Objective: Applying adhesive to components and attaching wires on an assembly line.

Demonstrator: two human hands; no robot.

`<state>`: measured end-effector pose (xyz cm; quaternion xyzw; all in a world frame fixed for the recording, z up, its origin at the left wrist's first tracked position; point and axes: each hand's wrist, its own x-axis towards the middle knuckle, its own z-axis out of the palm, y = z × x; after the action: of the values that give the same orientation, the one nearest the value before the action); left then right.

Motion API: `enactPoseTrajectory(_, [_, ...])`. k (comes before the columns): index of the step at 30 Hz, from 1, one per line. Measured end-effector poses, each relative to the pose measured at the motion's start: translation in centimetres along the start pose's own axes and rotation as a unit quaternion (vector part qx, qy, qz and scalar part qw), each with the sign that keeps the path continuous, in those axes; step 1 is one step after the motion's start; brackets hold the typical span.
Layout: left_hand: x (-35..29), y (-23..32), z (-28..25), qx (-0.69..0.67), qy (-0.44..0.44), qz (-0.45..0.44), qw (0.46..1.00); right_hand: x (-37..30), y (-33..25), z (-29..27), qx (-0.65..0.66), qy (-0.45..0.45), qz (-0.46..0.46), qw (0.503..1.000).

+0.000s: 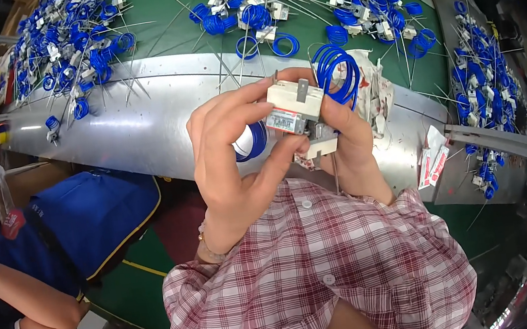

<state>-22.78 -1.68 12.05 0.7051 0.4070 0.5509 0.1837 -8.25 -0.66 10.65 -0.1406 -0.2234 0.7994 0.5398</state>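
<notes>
In front of my chest I hold a thermostat, a small cream-white block with a metal tab on top, a printed label and a grey metal part below. A coil of blue capillary tube rises from its right side. My left hand grips the block's left side, fingers along the upper edge and thumb underneath. Round the right side closes my right hand, its thumb against the block beside the coil; its other fingers are partly hidden behind. Just beyond my left hand, partly covered, is a round blue-and-white thing.
Heaps of similar blue-coiled thermostats lie on the green work surface and at the right. A spotted cloth and a red-and-white packet rest on the metal ledge. Another person's arm is at the left.
</notes>
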Motion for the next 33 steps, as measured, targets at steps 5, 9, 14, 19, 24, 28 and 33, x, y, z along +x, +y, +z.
enactPoseTrajectory(5, [0.1,0.5,0.3,0.026,0.016,0.026,0.999,-0.3,0.6,-0.4,0.076,-0.009,0.005,0.997])
enactPoseTrajectory(9, [0.3,1.3,-0.3,0.025,-0.034,0.016,0.999,-0.8,0.3,0.0,0.057,0.010,-0.001,0.998])
enactPoseTrajectory(14, [0.6,1.5,-0.7,0.048,-0.057,0.027,0.997,-0.7,0.4,-0.1,0.060,-0.013,-0.014,0.998])
enactPoseTrajectory(19, [0.9,1.4,-1.1,0.046,-0.086,0.031,0.995,-0.7,0.8,0.1,0.062,0.021,-0.036,0.997])
enactPoseTrajectory(24, [1.3,1.5,-1.2,0.046,-0.118,0.031,0.992,-0.9,0.6,-0.3,0.005,0.011,-0.063,0.998])
enactPoseTrajectory(28, [1.1,1.2,-0.7,0.007,-0.111,0.061,0.992,-1.0,0.2,0.2,-0.056,0.040,-0.098,0.993])
enactPoseTrajectory(33, [1.2,1.4,-0.4,0.017,-0.082,0.065,0.994,-1.1,0.7,0.1,-0.059,0.026,-0.162,0.985])
